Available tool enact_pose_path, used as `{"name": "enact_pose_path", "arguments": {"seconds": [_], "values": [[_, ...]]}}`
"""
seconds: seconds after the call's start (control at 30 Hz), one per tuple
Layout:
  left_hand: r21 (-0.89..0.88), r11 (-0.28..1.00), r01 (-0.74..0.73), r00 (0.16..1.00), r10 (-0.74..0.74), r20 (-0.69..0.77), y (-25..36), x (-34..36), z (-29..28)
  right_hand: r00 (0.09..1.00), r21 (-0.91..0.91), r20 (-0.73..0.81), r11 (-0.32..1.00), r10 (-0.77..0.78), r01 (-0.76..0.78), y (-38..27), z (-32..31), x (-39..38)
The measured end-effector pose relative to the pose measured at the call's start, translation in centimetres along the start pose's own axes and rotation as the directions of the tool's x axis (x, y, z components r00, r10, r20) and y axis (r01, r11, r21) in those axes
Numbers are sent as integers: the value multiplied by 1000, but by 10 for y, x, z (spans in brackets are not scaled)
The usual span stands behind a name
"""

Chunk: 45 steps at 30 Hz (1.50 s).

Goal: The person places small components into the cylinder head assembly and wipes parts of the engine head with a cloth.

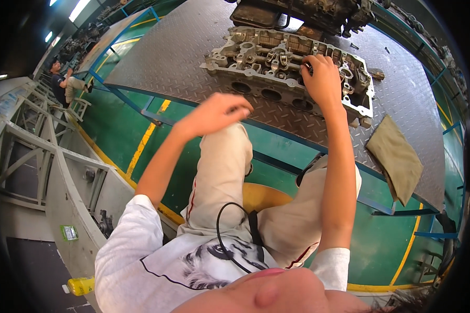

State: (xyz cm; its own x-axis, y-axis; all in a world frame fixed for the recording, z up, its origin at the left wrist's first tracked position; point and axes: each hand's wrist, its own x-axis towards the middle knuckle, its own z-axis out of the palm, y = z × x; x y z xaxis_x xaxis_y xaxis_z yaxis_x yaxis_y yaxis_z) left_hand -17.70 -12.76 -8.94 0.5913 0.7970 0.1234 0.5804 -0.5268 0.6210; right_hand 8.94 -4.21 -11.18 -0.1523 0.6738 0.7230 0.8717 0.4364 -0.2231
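Note:
A grey metal engine cylinder head (258, 75) lies on the table, its open top showing valve parts and ports along the near side. My right hand (322, 78) reaches over its right half, fingers bent down and closed at a dark spot among the valve parts. What the fingertips grip, if anything, is hidden. My left hand (219, 115) hovers above my left knee, just short of the table's near edge. It is slightly blurred, its fingers loosely bent and apart from the thumb, with nothing visible in it.
A folded olive cloth (396, 159) hangs over the near right edge of the checkered steel table (167, 57). Behind the cylinder head stands a dark, greasy engine assembly (313, 13). Small bolts (354, 46) lie at the far right. Another person (62, 83) sits far left.

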Motion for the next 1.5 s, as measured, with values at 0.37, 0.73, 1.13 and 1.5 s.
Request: {"name": "enact_pose_path", "arguments": {"seconds": [0.37, 0.73, 1.13, 1.5], "values": [[278, 950, 140, 854, 26, -520, -89, 29, -91, 984, 47, -156, 996, 84, -77, 7, -26, -18], [450, 893, 6, 916, 175, -360, -92, 63, -72, 947, 130, -235, 973, 218, -192, 22, -43, -25], [588, 794, 154, 875, 167, -455, -120, 84, -69, 958, 146, -249, 983, 146, -112, 18, -41, -25], [369, 926, 77, 798, 164, -579, -149, 97, -50, 997, 61, -9, 995, 80, -80, -4, -14, -10]]}}
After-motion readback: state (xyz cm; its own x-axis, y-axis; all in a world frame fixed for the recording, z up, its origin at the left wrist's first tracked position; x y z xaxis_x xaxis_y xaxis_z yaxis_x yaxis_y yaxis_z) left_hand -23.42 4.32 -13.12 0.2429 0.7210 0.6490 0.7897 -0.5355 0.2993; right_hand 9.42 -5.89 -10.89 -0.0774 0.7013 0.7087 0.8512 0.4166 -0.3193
